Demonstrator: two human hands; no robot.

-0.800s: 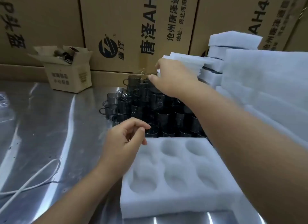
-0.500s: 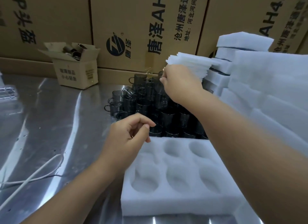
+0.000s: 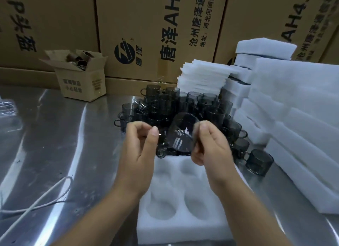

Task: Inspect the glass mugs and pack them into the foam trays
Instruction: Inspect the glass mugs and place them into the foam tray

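A tilted mug is gripped above the tray by the right hand; whether it is pinched by the curled left hand cannot be told.

You were at a packing station in a warehouse or factory. Big printed shipping cartons walled the back of your steel counter, stacked white foam trays rose on your right, and dozens of identical glass mugs crowded the middle.
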